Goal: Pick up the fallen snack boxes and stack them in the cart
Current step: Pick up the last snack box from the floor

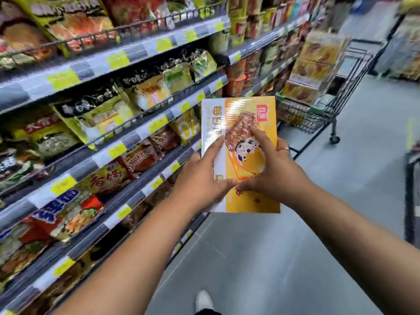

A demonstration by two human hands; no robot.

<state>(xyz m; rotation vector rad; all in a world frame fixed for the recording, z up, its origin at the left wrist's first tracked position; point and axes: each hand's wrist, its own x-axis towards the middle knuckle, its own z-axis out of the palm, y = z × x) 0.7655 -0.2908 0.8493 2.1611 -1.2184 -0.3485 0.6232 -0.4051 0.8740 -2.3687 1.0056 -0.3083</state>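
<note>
Snack box (241, 110), yellow, held upright in the air mid-aisle, front face toward the camera, well short of the cart (318, 119). Left hand (202, 178) and right hand (275, 171) both grip it. Fingers (258, 135) are spread over the front, outer ones hooked round the side edges, thumbs nearly meeting low on the face. Cart ahead on the right already carries stacked boxes (318, 57), same look, piled above the rim. Noodle shelf (113, 142) just left, grey floor (295, 235) below.

Step, as I judge it: carry to the cart. Keep the two-handed grip, turn the box flat, and line its edges with the top box before letting go. The stack is tall, so it could tip.
</note>
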